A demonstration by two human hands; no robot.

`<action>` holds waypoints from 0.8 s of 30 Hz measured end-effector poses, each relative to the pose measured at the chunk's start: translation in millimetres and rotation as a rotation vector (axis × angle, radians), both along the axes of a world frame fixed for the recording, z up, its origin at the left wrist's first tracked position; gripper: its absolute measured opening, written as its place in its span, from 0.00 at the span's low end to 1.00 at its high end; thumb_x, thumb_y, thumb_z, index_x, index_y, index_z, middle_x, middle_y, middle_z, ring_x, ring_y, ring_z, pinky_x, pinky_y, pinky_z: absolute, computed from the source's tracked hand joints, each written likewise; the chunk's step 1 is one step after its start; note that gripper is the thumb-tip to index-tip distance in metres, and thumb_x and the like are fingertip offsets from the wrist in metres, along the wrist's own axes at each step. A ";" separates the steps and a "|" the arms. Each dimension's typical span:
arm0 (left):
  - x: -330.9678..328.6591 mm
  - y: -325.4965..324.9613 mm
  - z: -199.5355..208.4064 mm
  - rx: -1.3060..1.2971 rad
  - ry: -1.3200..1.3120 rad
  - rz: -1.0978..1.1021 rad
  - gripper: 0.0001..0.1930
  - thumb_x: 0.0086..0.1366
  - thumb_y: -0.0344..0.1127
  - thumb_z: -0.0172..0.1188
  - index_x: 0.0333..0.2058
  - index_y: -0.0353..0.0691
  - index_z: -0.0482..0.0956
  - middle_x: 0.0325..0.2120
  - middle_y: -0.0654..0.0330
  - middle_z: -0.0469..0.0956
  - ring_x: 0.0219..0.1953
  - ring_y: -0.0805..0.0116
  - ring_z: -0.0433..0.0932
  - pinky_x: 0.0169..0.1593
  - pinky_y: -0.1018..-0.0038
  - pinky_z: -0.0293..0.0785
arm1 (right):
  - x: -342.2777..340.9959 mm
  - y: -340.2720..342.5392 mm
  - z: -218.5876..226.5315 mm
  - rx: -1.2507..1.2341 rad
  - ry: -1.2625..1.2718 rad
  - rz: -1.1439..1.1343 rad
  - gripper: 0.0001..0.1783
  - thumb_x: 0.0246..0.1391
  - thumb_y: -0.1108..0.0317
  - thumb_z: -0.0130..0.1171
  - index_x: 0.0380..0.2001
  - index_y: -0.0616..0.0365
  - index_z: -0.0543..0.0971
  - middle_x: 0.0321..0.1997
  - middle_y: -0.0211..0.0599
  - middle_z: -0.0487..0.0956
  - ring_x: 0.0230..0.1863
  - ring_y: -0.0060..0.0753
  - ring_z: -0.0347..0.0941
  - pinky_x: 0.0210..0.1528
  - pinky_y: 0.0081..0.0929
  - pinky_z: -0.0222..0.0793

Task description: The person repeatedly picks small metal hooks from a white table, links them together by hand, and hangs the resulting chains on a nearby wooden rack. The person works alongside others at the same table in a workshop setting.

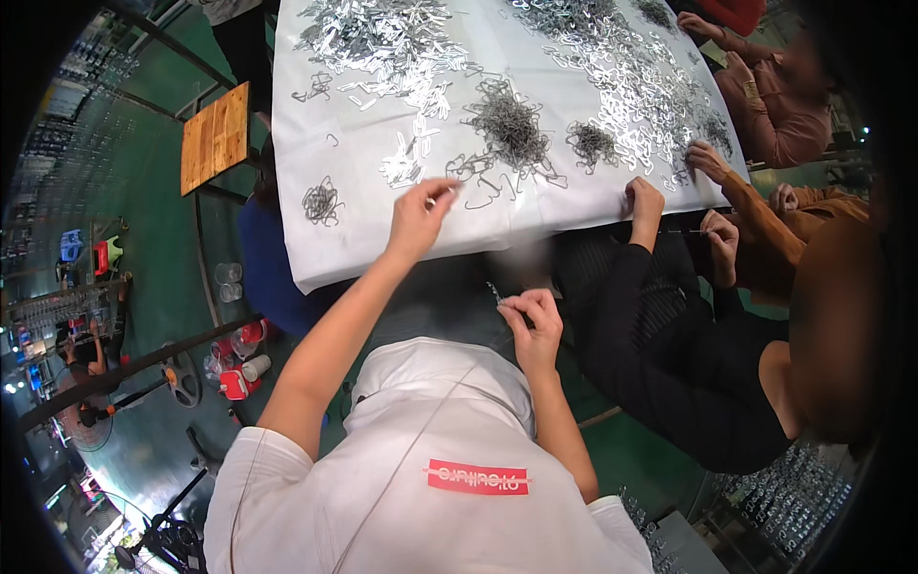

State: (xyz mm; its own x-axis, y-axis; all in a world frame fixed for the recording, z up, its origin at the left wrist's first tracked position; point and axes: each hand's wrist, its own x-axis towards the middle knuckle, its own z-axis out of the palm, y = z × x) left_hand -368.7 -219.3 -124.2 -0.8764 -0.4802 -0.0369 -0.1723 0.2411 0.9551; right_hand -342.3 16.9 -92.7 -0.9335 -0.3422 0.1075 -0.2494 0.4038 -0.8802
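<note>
My left hand (pixel 417 222) is over the near part of the white-covered table (pixel 373 230), fingertips pinched together. Whatever lies between them is too small and blurred to name. Just beyond those fingertips are loose bent wire hooks (pixel 483 193), spreading from a dense dark heap of wire hooks (pixel 512 124). Flat silvery metal clips (pixel 405 165) lie scattered to the left of that heap. Below the table edge, in front of my body, my right hand (pixel 537 330) pinches a small shiny metal piece (pixel 493 291) that sticks out toward the upper left.
A larger pile of silvery clips (pixel 378 43) covers the far left of the table. A small wire bundle (pixel 323 203) lies near the left corner. At my right, a person in black (pixel 660 364) sits close, with other workers beyond. A wooden stool (pixel 215 139) stands left.
</note>
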 end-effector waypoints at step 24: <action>115.3 41.9 55.0 0.088 0.110 -0.053 0.06 0.54 0.27 0.63 0.33 0.38 0.82 0.37 0.60 0.79 0.38 0.71 0.76 0.38 0.78 0.73 | 16.9 -50.6 9.1 0.071 0.063 0.236 0.07 0.41 0.69 0.67 0.27 0.53 0.81 0.27 0.27 0.73 0.30 0.29 0.70 0.35 0.28 0.60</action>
State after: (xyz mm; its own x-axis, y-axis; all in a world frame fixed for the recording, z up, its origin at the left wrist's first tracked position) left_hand -253.4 -177.4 -69.1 -0.9014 -0.4325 0.0212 -0.0546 0.1620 0.9853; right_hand -325.4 -33.7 -83.6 -0.8189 -0.5589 0.1305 -0.3974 0.3881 -0.8315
